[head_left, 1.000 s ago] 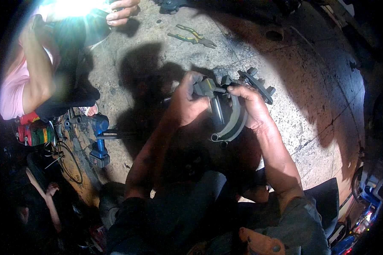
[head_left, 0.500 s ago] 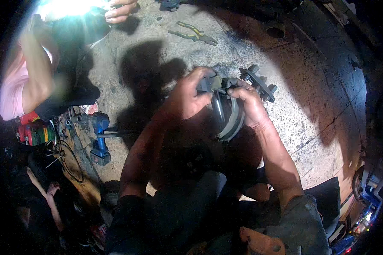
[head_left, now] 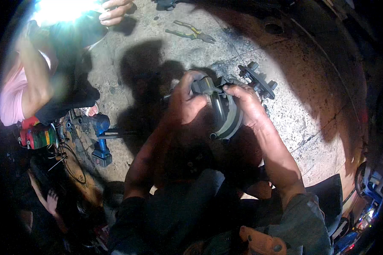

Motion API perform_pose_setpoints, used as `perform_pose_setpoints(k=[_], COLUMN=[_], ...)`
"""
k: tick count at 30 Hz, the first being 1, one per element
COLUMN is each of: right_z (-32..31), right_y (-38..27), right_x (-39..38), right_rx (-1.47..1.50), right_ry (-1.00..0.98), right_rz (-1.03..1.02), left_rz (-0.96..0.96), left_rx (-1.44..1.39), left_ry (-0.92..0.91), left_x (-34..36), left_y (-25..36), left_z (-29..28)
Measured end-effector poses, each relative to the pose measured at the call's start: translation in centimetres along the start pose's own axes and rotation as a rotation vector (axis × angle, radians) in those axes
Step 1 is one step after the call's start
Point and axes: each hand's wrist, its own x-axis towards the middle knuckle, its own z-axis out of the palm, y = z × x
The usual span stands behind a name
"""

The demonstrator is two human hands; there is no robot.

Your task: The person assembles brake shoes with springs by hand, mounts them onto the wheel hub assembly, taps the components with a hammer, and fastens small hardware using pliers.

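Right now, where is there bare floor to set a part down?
The widest bare patch of floor lies right of the right hand, below the studded plate. A smaller one lies between the pliers and that plate. It is crowded at left, around the blue drill, and between the hands, which hold metal parts.

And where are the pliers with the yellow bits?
In the head view, the pliers lie on the floor near the top middle, beyond the person's left hand and to the right of the other person's hand.
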Motion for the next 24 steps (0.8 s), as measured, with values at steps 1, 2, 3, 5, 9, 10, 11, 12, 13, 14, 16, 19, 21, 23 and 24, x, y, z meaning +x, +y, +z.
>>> perform_pose_setpoints(k=[1,2,3,5,9,10,11,12,13,14,16,19,21,23,24], right_z=[0.0,-0.1,-0.3,-0.2,0.1,0.1,-0.7,-0.6,-0.5,-0.4,-0.4,0.2,-0.2,-0.3,-0.2], right_y=[0.1,0.3,0.4,0.1,-0.1,-0.1,0.4,0.5,0.4,0.3,0.4,0.2,1.5,2.7,2.6], right_x=[0.1,0.3,0.6,0.4,0.1,0.0,0.4,0.4,0.2,0.1,0.1,-0.1,0.4,0.7,0.7], right_rx=[-0.006,-0.012,-0.068,-0.062,-0.016,0.005,-0.060,-0.059,0.008,0.077,0.049,0.229,0.277,0.350,0.350], right_ry=[-0.037,-0.074,-0.011,-0.029,-0.024,-0.007,-0.007,-0.007,-0.015,-0.022,-0.017,-0.056,-0.096,-0.159,-0.158], right_rz=[-0.041,-0.082,-0.093,-0.105,-0.082,-0.068,-0.065,-0.064,-0.009,0.045,0.030,0.309,0.339,0.362,0.364], left_rz=[-0.014,-0.028,-0.027,0.041,0.063,0.064,-0.047,-0.159,-0.160,-0.033,0.094,0.596,0.665,0.933,0.931], left_rx=[0.072,0.143,0.144,0.181,0.207,0.206,0.223,0.241,0.240,0.277,0.314,0.584,0.558,0.433,0.432], left_ry=[-0.019,-0.037,-0.040,-0.094,-0.151,-0.153,-0.146,-0.138,-0.138,-0.053,0.033,-0.050,-0.109,-0.085,-0.085], left_x=[0.0,0.0,0.0,-0.2,-0.5,-0.4,-0.4,-0.3,-0.6,-1.1,-1.6,-1.0,-1.2,-0.7,-0.6], left_y=[0.2,0.3,0.2,0.1,0.7,0.7,0.7,0.7,0.3,-0.5,-1.7,-3.7,-4.0,-6.0,-5.9], left_z=[-0.2,-0.5,-0.6,-0.7,-0.4,-0.2,0.2,0.4,0.7,1.0,1.2,0.4,0.3,1.1,1.3])
